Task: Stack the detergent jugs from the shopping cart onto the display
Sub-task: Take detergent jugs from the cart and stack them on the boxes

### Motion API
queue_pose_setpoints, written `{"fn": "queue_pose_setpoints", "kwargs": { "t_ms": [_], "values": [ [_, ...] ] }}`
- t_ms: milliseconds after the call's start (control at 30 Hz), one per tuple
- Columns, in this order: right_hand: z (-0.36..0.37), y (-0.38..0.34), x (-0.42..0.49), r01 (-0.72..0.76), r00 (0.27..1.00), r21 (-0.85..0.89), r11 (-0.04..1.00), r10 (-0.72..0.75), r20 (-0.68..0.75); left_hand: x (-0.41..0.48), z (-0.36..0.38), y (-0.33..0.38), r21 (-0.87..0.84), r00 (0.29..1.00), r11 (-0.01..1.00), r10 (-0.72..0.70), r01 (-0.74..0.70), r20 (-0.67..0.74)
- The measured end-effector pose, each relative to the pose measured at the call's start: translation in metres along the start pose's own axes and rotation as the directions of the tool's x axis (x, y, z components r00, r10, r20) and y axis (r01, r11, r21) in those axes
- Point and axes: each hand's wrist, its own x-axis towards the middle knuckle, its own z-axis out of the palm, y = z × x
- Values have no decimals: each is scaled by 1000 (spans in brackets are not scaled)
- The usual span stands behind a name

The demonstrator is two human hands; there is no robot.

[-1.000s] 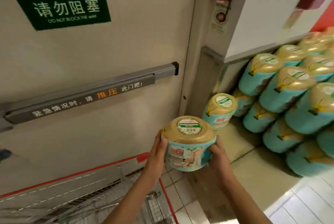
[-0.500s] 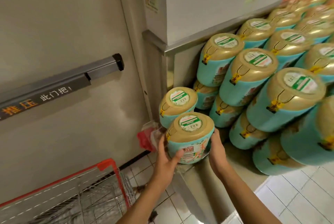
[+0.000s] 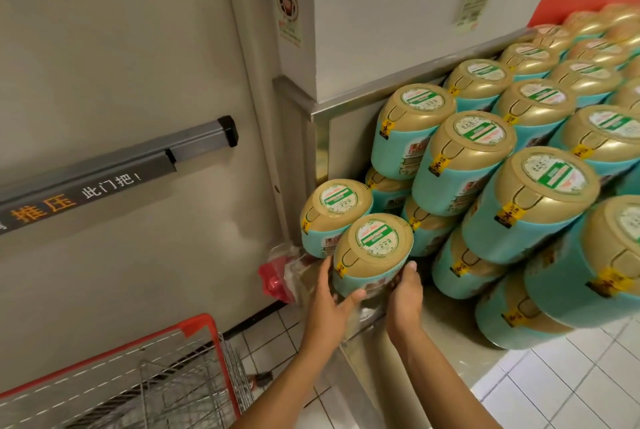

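Detergent jug [image 3: 372, 252], a teal-sleeved plastic one with a gold domed top and a round green-and-white sticker, sits between both hands at the near left corner of the low beige display platform [image 3: 450, 328]. The left hand [image 3: 329, 293] wraps its lower side from 8 o'clock, thumb laid across the front. The right hand [image 3: 403, 293] clasps it from 4 o'clock, thumb pointing up. Both hands are thus grasping the jug, about equally near to it.

Its long axis stands close to upright, the gold top leaning slightly toward the camera. The base is hidden behind the fingers, so I cannot tell whether it touches the platform. At the jug's 11 o'clock, touching or just beside it, stands a matching lone jug [image 3: 334, 214]. From 1 to 3 o'clock rises the slanted stack of identical jugs [image 3: 464, 162]. The red-rimmed wire shopping cart [image 3: 204, 321] lies at 7 o'clock, well apart.

The coming move likely turns on that slot: straight down in front of the lone jug, axis kept upright.
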Motion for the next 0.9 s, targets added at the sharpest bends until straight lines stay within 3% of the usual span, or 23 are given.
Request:
{"fn": "queue_pose_setpoints", "kwargs": {
  "t_ms": [133,233,333,433,533,667,767,900],
  "values": [
    [7,29,-42,-47,997,63,997,51,-62,-21,-43,-13,-5,1000,1000,-21,21,10],
    [32,60,-102,-53,998,-65,996,51,-25,-62,-102,-32,18,994,999,-25,28,-109],
    [76,90,-173,-33,989,-158,987,55,139,-114,-172,-55,21,959,995,-85,94,-270],
    [130,119,-243,30,923,-240,970,65,378,-168,-249,-82,-51,885,987,-159,152,-437],
    [186,159,-307,106,809,-293,950,89,581,-220,-326,-113,-135,766,965,-262,226,-586],
    [251,226,-381,253,583,-423,870,212,784,-291,-413,-154,-177,627,936,-336,303,-703],
    [281,283,-421,382,409,-532,756,377,831,-335,-463,-189,-206,547,896,-409,394,-731],
    [299,346,-447,654,249,-555,514,547,800,-369,-506,-229,-399,401,769,-613,500,-680]
  ]
}}
